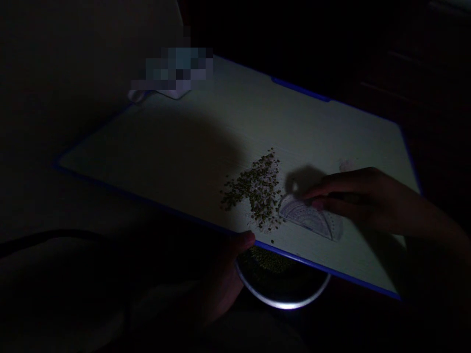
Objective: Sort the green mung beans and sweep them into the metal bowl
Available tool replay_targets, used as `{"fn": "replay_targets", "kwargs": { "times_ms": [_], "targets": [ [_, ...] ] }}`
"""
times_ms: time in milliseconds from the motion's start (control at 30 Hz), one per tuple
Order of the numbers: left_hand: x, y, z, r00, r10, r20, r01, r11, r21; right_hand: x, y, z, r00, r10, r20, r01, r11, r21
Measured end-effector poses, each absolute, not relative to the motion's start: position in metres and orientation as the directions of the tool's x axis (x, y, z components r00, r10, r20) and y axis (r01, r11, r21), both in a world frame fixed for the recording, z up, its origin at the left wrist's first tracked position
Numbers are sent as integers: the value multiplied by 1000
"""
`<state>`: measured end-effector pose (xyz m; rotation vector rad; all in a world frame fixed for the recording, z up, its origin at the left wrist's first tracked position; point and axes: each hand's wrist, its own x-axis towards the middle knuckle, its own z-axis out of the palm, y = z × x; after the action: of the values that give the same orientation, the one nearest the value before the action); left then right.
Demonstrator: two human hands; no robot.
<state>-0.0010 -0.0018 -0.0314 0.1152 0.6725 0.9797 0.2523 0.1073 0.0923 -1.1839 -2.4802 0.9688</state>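
Because the light is weak, only the middle of the scene can be read well. Your right hand [371, 196] has its thumb and fingers pressed together, and they seem to pinch the protractor [309, 220] near the curved side. The protractor lies low over the board [312, 122], below your right fingertips; if it touches the board at every point, I cannot tell.

The beans [257, 191] are in a loose heap on the board, to the left of your right fingertips and on the far side of your left thumb [248, 239]. The important relation is this one: the long straight side of the protractor faces toward you and runs slantwise, with its left end just beside the heap and its right end nearer to you, under your right hand. Your left thumb is nearer to the heap than your right fingertips are, but the protractor bridges the gap on the right side.

Your left hand [224, 291] holds the near edge of the board, with the thumb on top; its other fingers are hidden. Just to the right of this hand, lower than the edge, is the bowl [287, 305], partly covered by the board, with more beans inside. One single bean [272, 241] lies close to the edge, right of your left thumb. Beyond your right hand there are some pale crumbs [346, 164].
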Motion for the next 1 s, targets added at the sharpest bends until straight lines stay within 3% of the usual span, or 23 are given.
{"fn": "replay_targets", "kwargs": {
  "times_ms": [200,367,800,1000],
  "targets": [
    [-2,-3,-36,399,802,-445,-724,573,385,251,104,90,-702,692,-169,567,398,-721],
    [-2,-3,-35,374,798,-472,-716,572,401,261,105,99,-673,726,-143,599,421,-681],
    [-1,-1,-33,401,805,-437,-735,567,371,253,102,96,-737,638,-223,551,376,-745],
    [-2,-3,-31,400,802,-443,-723,573,386,257,101,99,-739,649,-181,546,420,-725]
  ]
}}
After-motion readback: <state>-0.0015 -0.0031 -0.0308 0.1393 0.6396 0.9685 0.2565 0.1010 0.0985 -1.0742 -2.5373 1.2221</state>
